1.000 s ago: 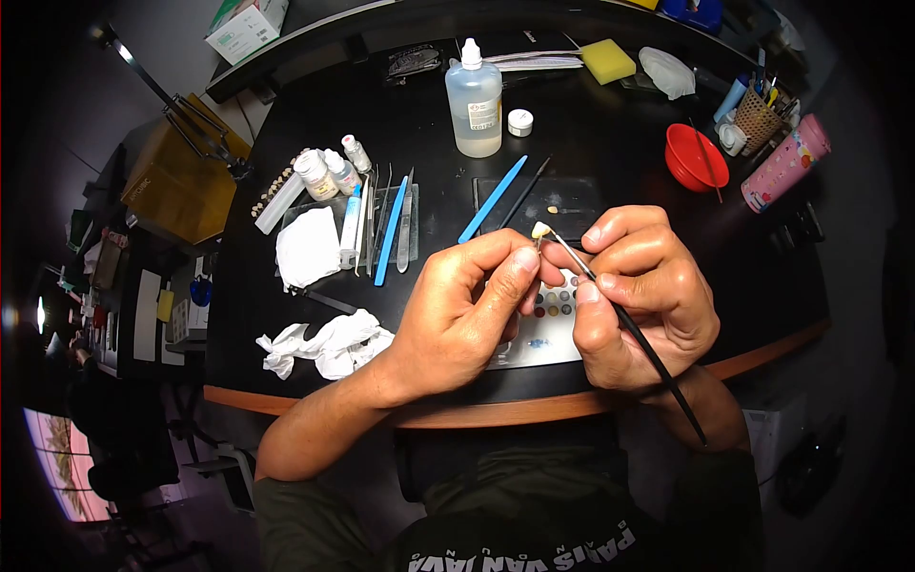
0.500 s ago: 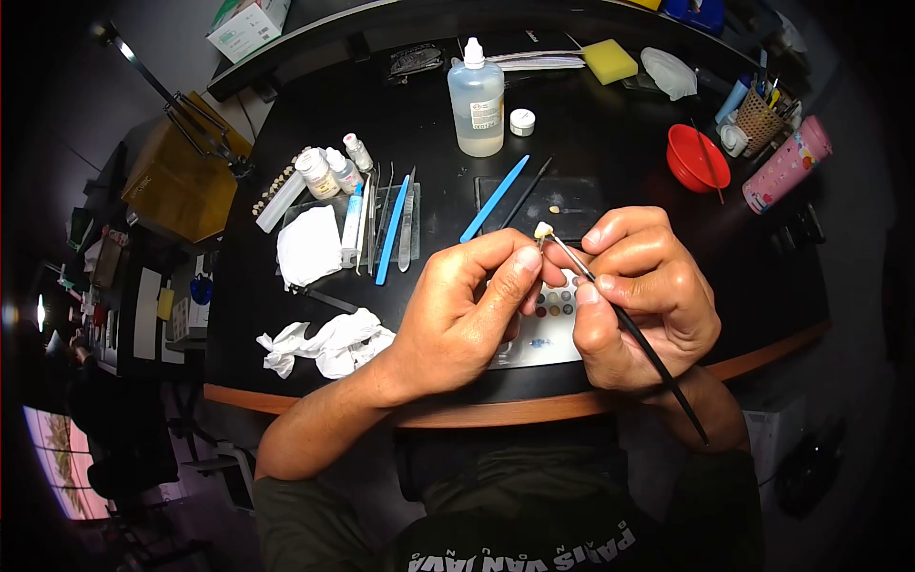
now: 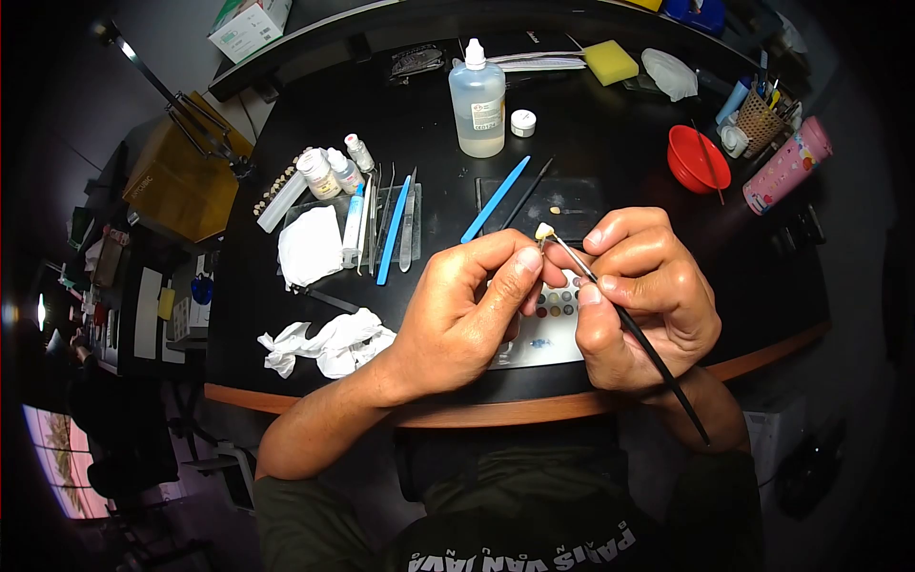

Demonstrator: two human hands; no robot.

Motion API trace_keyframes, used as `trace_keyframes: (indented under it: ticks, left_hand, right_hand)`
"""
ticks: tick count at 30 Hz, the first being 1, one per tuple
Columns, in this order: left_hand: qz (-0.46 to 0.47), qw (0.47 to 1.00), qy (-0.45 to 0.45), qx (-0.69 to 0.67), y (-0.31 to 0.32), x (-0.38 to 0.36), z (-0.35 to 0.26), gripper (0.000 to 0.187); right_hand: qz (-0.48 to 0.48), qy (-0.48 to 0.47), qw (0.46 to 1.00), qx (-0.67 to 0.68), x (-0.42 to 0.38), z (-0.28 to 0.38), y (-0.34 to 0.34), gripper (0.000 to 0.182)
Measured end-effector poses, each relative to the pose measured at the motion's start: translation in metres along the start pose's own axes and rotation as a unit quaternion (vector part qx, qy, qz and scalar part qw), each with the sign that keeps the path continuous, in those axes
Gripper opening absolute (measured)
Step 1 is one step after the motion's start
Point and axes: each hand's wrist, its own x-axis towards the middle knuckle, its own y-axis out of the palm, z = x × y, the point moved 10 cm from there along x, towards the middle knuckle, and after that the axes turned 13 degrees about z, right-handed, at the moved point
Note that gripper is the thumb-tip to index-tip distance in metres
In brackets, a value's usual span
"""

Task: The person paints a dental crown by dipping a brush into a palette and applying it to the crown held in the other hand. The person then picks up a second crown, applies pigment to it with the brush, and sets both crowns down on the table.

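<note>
My left hand [image 3: 467, 315] pinches a thin holder with a small whitish-yellow dental crown [image 3: 544, 231] at its top; most of the holder is hidden by the fingers. In my right hand [image 3: 658, 300] is a slim black-handled paintbrush [image 3: 650, 358], its metal end slanting up and left to the side of the crown. The brush tip is too small to make out clearly. Under the hands lies a white palette [image 3: 562, 351] with rows of coloured spots and a blue smear, partly covered by both hands.
Beyond the hands, a dark tray [image 3: 586, 195] carries another small tooth-coloured piece. A blue-handled tool [image 3: 496, 200], a large dropper bottle [image 3: 478, 110] and a red bowl [image 3: 699, 159] stand or lie farther back. Crumpled tissue [image 3: 334, 343] and several small bottles [image 3: 319, 173] are at left.
Almost nothing differs. Both hands keep the same grips, with the brush still beside the crown.
</note>
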Motion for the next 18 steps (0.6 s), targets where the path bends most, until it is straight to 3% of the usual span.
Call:
trace_keyframes:
  ticks: [7, 18]
  left_hand:
    - [0.002, 1.0, 0.009, 0.008, 0.0, 0.001, -0.001, 0.039]
    - [0.037, 0.992, -0.01, -0.121, 0.003, 0.002, 0.011, 0.039]
  right_hand:
    - [0.0, -0.003, 1.0, 0.006, 0.0, 0.0, -0.001, 0.019]
    - [0.0, 0.002, 1.0, 0.014, -0.001, -0.003, 0.001, 0.018]
